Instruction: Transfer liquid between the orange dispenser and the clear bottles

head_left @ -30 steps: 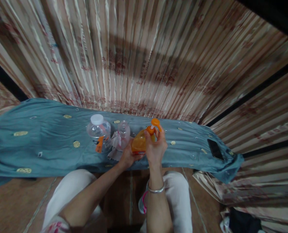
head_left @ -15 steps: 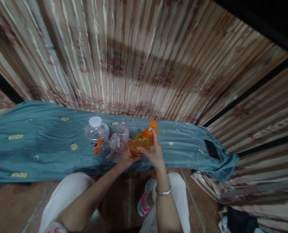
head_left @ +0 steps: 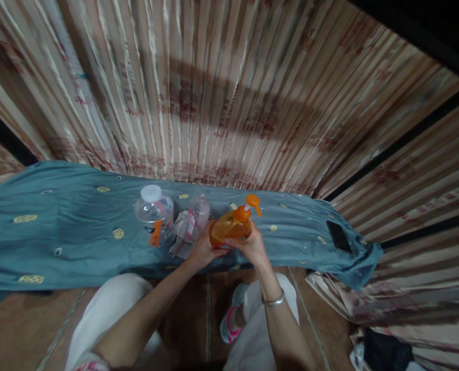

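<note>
Your left hand [head_left: 204, 251] and right hand [head_left: 253, 247] are closed around the amber pump bottle [head_left: 225, 229], which sits tilted between your two sets of fingers, its orange pump head [head_left: 252, 201] leaning up and out beyond your right fingers. Your right thumb lies across the bottle's near side, though the dim view makes it hard to tell just how your left fingertips wrap it. Just left of your left fingers stands the small clear bottle [head_left: 200, 210] beside a crumpled wipe [head_left: 180, 246], with the white-lidded bottle [head_left: 157, 210] farther left.
</note>
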`<state>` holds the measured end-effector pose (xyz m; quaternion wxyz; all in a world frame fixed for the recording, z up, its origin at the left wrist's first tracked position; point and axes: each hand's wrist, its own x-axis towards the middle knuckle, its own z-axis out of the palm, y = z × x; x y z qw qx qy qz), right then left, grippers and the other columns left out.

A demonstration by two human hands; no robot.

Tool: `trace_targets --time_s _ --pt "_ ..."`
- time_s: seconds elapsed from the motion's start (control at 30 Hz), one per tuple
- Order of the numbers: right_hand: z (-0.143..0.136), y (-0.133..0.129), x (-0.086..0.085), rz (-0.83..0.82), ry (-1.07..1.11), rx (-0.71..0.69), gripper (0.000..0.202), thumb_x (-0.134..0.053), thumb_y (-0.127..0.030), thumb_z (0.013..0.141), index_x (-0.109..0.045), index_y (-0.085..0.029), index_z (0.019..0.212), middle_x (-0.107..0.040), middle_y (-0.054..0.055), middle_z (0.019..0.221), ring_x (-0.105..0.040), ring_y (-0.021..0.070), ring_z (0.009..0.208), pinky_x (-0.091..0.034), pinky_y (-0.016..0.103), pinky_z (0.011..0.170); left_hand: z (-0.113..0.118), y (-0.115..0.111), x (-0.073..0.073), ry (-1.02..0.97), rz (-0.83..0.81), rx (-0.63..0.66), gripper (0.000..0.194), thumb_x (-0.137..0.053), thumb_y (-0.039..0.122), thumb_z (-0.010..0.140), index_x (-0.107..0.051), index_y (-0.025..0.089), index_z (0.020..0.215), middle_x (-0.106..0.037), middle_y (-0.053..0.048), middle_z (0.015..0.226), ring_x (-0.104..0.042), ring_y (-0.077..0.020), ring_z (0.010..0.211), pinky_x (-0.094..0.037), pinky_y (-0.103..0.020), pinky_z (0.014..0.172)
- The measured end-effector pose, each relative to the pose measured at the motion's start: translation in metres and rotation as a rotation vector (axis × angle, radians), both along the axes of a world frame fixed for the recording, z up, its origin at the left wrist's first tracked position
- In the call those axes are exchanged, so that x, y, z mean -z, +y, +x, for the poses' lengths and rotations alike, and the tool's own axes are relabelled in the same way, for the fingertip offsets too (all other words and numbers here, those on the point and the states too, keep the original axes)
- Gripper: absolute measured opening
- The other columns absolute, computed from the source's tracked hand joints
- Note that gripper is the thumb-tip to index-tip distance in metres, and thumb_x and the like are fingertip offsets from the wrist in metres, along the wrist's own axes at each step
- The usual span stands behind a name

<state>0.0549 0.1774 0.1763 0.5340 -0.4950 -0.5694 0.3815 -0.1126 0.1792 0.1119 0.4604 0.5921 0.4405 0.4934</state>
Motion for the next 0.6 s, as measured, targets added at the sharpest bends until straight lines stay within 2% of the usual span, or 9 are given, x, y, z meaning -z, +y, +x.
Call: trace_targets --time_s 0.17,0.3,0.43,0.6 --pt "0.009 -0.008 -0.006 -0.057 0.084 0.073 0.068 -0.097 -0.038 0.044 -0.066 -0.025 0.102 -0.08 0.001 0.096 -0.074 0.022 0.087 -0.061 0.036 0.081 0.003 -0.002 0.005 0.015 -0.04 0.015 0.109 -0.096 0.028 0.054 -0.043 0.023 0.148 -0.059 -0.016 0.148 -0.057 -0.0379 0.14 -0.04 -0.062 0.122" --pt "0.028 -0.002 -0.016 -0.074 0.105 0.134 0.065 -0.097 -0.039 0.045 -0.064 -0.024 0.099 -0.08 0.003 0.095 -0.075 0.0242 0.087 -0.061 0.041 0.084 0.002 -0.002 0.012 0.035 -0.066 -0.003 0.108 -0.095 0.017 0.05 -0.048 0.023 0.147 -0.056 -0.019 0.151 -0.051 -0.0399 0.146 -0.031 -0.065 0.127" --pt "0.056 0.024 -0.02 -0.012 0.039 0.22 0.067 -0.096 -0.041 0.045 -0.063 -0.023 0.1 -0.079 0.004 0.095 -0.073 0.0241 0.085 -0.06 0.043 0.087 0.001 0.0 0.018 0.008 -0.05 0.004 0.108 -0.095 0.015 0.05 -0.05 0.026 0.147 -0.054 -0.017 0.154 -0.048 -0.0395 0.149 -0.03 -0.066 0.127" --pt "0.09 0.077 -0.011 0.077 -0.038 0.355 0.07 -0.094 -0.046 0.044 -0.06 -0.022 0.099 -0.078 0.005 0.095 -0.073 0.0241 0.086 -0.06 0.045 0.088 0.001 -0.001 0.024 0.088 -0.027 0.004 0.104 -0.096 0.019 0.052 -0.051 0.022 0.146 -0.054 -0.02 0.154 -0.05 -0.0431 0.147 -0.032 -0.068 0.125"
